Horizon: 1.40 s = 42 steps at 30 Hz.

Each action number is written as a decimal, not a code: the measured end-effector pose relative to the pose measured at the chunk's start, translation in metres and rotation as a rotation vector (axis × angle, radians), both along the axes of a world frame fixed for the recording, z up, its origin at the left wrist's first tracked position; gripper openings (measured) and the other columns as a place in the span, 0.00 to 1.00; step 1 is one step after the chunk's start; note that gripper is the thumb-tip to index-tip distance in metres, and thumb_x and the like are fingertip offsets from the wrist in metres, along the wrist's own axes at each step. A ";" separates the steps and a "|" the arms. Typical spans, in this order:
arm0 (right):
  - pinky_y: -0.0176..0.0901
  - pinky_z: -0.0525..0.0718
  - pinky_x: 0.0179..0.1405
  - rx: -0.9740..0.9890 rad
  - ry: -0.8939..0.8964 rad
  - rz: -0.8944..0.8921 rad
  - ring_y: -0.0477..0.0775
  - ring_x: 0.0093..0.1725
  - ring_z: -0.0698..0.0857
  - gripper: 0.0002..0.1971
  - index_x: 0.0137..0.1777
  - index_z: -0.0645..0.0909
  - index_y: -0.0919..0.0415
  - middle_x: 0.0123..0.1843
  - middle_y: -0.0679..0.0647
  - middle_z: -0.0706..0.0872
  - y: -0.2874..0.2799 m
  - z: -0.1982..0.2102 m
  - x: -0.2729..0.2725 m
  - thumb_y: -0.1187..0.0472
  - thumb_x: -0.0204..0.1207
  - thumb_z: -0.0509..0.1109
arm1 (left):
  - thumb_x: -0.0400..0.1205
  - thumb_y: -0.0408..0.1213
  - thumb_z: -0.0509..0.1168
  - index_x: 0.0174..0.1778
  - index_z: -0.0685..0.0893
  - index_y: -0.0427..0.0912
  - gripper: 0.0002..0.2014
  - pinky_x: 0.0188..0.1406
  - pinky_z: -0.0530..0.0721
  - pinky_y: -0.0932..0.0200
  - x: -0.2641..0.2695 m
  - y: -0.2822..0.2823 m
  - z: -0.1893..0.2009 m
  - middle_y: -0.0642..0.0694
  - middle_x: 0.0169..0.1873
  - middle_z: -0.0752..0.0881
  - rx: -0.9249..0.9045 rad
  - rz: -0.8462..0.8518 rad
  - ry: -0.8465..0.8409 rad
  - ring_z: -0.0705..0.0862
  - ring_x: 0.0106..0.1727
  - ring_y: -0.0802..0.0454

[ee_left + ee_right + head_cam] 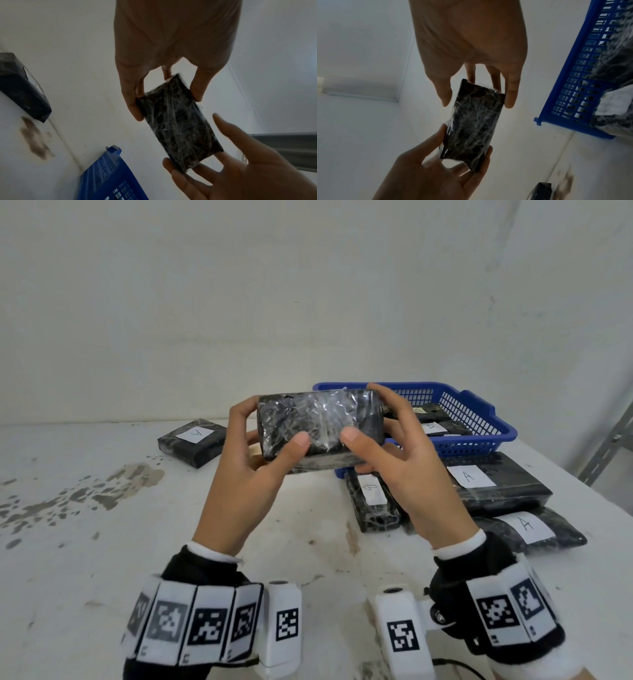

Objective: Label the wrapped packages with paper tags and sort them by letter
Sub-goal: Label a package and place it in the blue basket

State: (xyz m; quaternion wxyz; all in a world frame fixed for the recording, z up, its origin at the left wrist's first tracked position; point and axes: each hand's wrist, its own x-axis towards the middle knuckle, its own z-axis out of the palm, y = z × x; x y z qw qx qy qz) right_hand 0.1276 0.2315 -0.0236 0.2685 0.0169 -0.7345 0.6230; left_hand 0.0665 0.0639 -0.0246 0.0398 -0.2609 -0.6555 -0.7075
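Note:
A black package wrapped in clear film is held up above the table between both hands, and no tag shows on the side facing me. My left hand grips its left end, thumb on the front and fingers behind. My right hand grips the right end the same way. The left wrist view shows the left hand pinching one end of the package. In the right wrist view the right hand clasps the other end of the package.
A package tagged A lies at the back left. The blue basket at the back right holds tagged packages. Two packages tagged A and another tagged package lie in front of it. The table is stained.

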 end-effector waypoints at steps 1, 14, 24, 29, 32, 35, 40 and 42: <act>0.58 0.89 0.62 -0.007 -0.005 -0.007 0.49 0.58 0.90 0.35 0.73 0.73 0.36 0.65 0.44 0.86 -0.001 -0.001 0.000 0.44 0.66 0.80 | 0.71 0.50 0.72 0.69 0.71 0.57 0.30 0.44 0.84 0.70 0.000 0.001 -0.001 0.52 0.58 0.85 -0.010 0.004 0.016 0.87 0.51 0.65; 0.61 0.89 0.60 -0.012 -0.003 0.016 0.53 0.53 0.92 0.24 0.62 0.77 0.34 0.65 0.52 0.86 -0.004 -0.002 -0.001 0.42 0.66 0.77 | 0.79 0.56 0.67 0.60 0.78 0.60 0.14 0.47 0.91 0.48 -0.002 -0.002 -0.001 0.62 0.51 0.87 -0.042 0.025 -0.009 0.88 0.50 0.59; 0.65 0.87 0.59 -0.065 -0.047 -0.019 0.60 0.57 0.90 0.17 0.55 0.79 0.40 0.57 0.58 0.89 -0.002 -0.005 -0.006 0.38 0.72 0.77 | 0.79 0.53 0.63 0.55 0.79 0.56 0.11 0.44 0.89 0.56 0.000 0.000 0.000 0.55 0.49 0.87 -0.053 -0.012 -0.018 0.87 0.51 0.57; 0.41 0.89 0.46 -0.037 -0.042 -0.010 0.49 0.49 0.92 0.23 0.58 0.74 0.47 0.54 0.52 0.90 -0.004 -0.006 -0.003 0.46 0.70 0.81 | 0.73 0.54 0.66 0.54 0.80 0.53 0.16 0.49 0.87 0.55 0.000 0.003 -0.001 0.57 0.45 0.87 -0.062 0.004 0.049 0.86 0.47 0.59; 0.32 0.87 0.43 -0.026 -0.016 0.010 0.44 0.47 0.92 0.24 0.60 0.73 0.50 0.59 0.54 0.88 -0.003 -0.006 -0.002 0.54 0.69 0.81 | 0.74 0.59 0.63 0.59 0.78 0.57 0.20 0.54 0.86 0.53 0.000 0.002 -0.003 0.57 0.48 0.87 -0.105 0.009 0.023 0.87 0.50 0.60; 0.43 0.89 0.55 0.028 0.047 -0.019 0.50 0.58 0.89 0.27 0.60 0.72 0.42 0.66 0.50 0.85 -0.001 -0.008 -0.003 0.49 0.65 0.81 | 0.74 0.68 0.57 0.66 0.73 0.65 0.25 0.51 0.87 0.52 0.001 0.002 -0.002 0.58 0.58 0.83 -0.150 -0.018 -0.091 0.85 0.54 0.60; 0.38 0.84 0.63 0.045 0.016 -0.012 0.39 0.67 0.83 0.38 0.76 0.68 0.31 0.75 0.40 0.80 0.001 -0.006 -0.003 0.38 0.65 0.77 | 0.69 0.53 0.72 0.74 0.73 0.54 0.36 0.42 0.85 0.57 -0.004 -0.002 0.001 0.56 0.65 0.82 0.023 -0.003 -0.145 0.87 0.49 0.60; 0.48 0.89 0.60 0.017 -0.001 0.014 0.40 0.64 0.86 0.32 0.74 0.71 0.35 0.75 0.45 0.80 0.000 -0.004 -0.003 0.41 0.69 0.75 | 0.66 0.52 0.73 0.77 0.70 0.55 0.40 0.51 0.85 0.54 -0.006 -0.005 0.000 0.56 0.69 0.80 0.028 0.015 -0.086 0.87 0.53 0.61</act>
